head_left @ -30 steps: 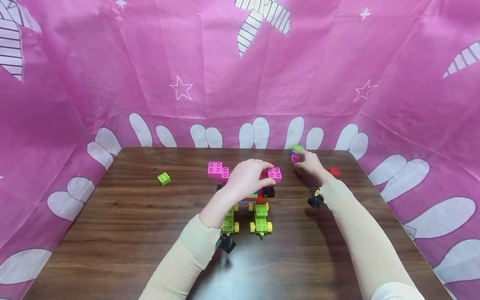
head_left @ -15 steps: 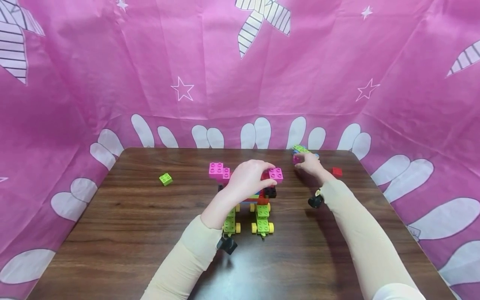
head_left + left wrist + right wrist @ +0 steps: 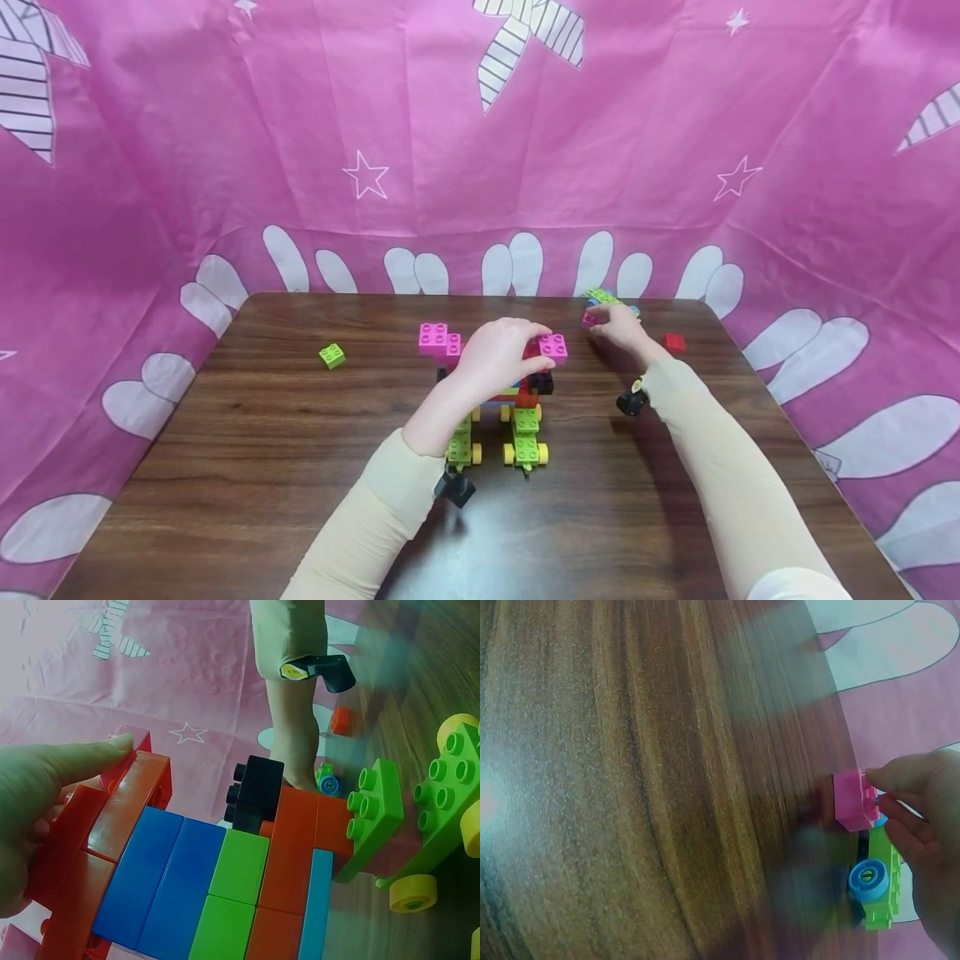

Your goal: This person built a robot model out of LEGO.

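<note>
Left hand (image 3: 495, 360) curled over the top of the brick model (image 3: 517, 392) at mid-table (image 3: 247, 467), thumb pressed on a pink brick (image 3: 553, 347) — red, blue and green bricks beneath. Right hand (image 3: 621, 327) at the far right edge, fingertips pinching a small pink brick (image 3: 853, 801) just beside a green piece with a blue wheel (image 3: 868, 879). Loose green brick (image 3: 332, 356) well to the left, red brick (image 3: 673, 342) near the right wrist.

a multicoloured brick model (image 3: 517, 392) stands mid-tabletop on green wheeled legs, red, blue and green bricks in its body, pink bricks on top. a small pink brick (image 3: 853, 801) sits at the far edge, touching a green wheeled piece (image 3: 877, 889).
</note>
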A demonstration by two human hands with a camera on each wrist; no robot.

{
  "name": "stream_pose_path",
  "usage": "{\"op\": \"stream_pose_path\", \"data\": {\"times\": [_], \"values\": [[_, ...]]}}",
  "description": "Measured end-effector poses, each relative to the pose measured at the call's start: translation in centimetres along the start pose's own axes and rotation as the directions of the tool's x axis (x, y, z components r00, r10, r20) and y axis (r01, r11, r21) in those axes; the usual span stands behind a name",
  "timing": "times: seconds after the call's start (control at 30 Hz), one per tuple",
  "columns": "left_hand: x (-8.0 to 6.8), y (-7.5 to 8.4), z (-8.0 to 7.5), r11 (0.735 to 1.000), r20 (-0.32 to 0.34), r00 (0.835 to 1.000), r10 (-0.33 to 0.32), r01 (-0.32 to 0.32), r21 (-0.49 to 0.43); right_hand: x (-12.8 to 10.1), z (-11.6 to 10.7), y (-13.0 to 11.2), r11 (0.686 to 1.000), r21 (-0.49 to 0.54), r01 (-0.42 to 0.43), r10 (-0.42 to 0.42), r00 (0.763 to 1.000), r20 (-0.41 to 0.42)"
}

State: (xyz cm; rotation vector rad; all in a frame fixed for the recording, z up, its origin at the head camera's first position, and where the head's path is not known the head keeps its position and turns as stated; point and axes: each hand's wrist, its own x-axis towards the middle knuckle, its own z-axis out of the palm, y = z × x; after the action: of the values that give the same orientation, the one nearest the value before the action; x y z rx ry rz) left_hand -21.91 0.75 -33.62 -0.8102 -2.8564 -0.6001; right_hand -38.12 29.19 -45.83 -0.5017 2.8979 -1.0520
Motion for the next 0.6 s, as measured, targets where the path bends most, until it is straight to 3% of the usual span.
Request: {"op": "stream_pose_path", "data": {"times": [0.33,0.6], "values": [[-0.12,0.09,-0.01,1.0,-0.001,1.0,0.002,-0.002,0.002,0.39,0.58,0.36,0.996,-0.058,-0.068,0.068,0.998,0.005],[-0.02,-0.02,0.03,1.0,-0.012,1.0,0.003,-0.003,0.01,0.32,0.74,-0.15,0.997,-0.02,-0.074,0.074,0.997,0.007]]}}
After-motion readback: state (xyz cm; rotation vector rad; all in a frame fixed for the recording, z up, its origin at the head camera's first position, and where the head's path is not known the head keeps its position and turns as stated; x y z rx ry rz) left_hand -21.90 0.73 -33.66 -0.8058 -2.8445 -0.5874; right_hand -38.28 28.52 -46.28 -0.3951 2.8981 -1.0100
